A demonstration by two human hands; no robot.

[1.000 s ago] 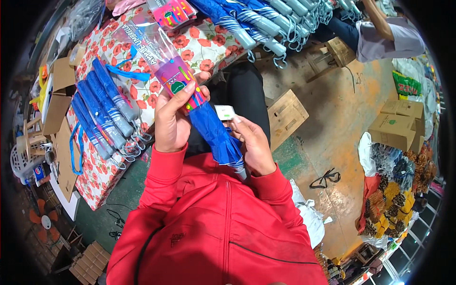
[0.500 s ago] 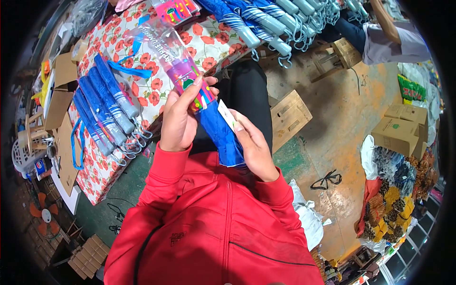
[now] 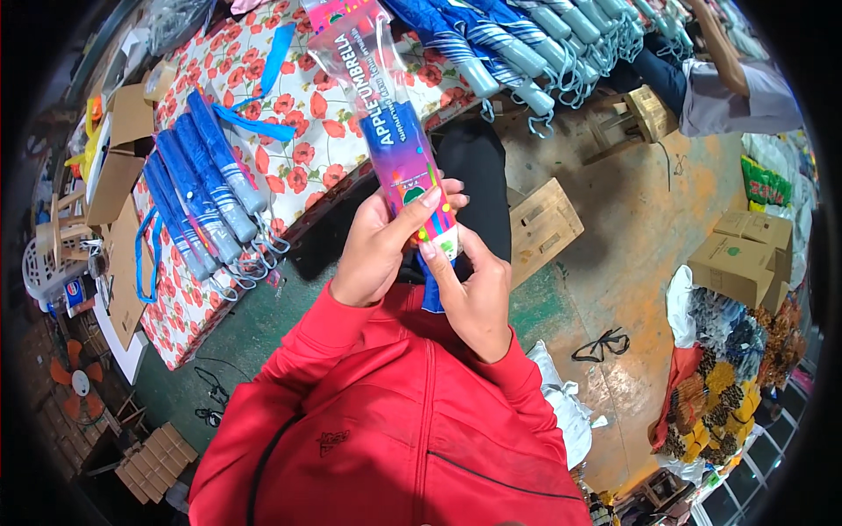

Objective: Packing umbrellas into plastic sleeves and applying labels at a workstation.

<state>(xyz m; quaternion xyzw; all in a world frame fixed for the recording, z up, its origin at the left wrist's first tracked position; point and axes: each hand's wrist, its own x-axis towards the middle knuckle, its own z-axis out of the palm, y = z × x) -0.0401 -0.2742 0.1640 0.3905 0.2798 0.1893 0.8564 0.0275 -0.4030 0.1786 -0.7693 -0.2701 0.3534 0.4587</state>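
A folded blue umbrella [image 3: 431, 295] sits partly inside a clear printed plastic sleeve [image 3: 412, 171] with pink and purple colours, held over my lap. My left hand [image 3: 373, 245] is closed round the sleeve near its lower opening, thumb on top. Against that opening my right hand [image 3: 481, 294] grips the umbrella, its thumb pressed on a small white tag [image 3: 449, 242]. Blue cloth shows below the sleeve, between my hands. The far end of the sleeve is loose and see-through.
Several packed blue umbrellas [image 3: 195, 197] lie on the poppy-patterned table [image 3: 303, 162] at left, beside a blue ribbon [image 3: 254, 123]. More umbrellas [image 3: 517, 57] are piled at the far edge. A wooden stool [image 3: 548, 228], cardboard boxes [image 3: 741, 254] and another person [image 3: 732, 92] are at right.
The umbrella has gone further up into the sleeve, and less blue cloth shows below. Both hands have shifted right and now meet at the opening; the tag lies against the sleeve.
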